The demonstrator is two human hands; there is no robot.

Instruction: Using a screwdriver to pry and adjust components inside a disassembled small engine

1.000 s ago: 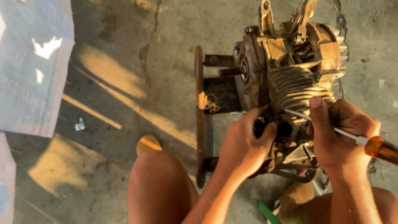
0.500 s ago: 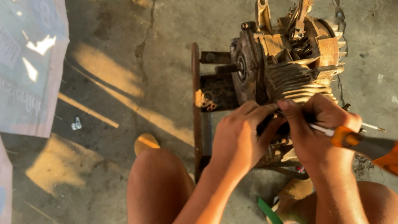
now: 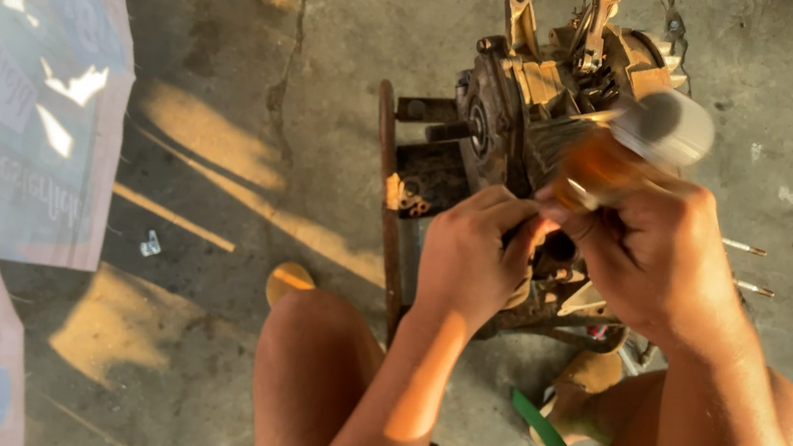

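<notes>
- The dirty grey and tan metal engine block (image 3: 540,120) sits on the cracked grey concrete floor (image 3: 338,44), near the floor's top edge, just past the person's knees.
- The left hand (image 3: 468,252) is pressed on the engine's front. Its fingers are curled together and seem to pinch something small, but I cannot tell what.
- The right hand (image 3: 660,250) is closed tight around an orange-handled tool with a pale blurry end (image 3: 627,151). The tool lies right over the engine.
- The tool looks blurry, so it may be moving fast. I think it could slip off the engine and poke the left fingers, because both hands are touching each other.
- A small part could drop and roll away on the floor, because the hands hide the spot being worked on.
- The engine could tip, since it leans on a thin rusty metal frame (image 3: 389,202).
- Counting: one engine, one tool, two hands, two bare knees.
- Two thin metal pins (image 3: 744,266) lie on the floor by the right hand.
- One tiny white bit (image 3: 150,244) lies near the left edge.
- Two printed pale sacks (image 3: 18,106) cover the floor's left side.
- One green strap (image 3: 542,433) shows at the bottom edge.
</notes>
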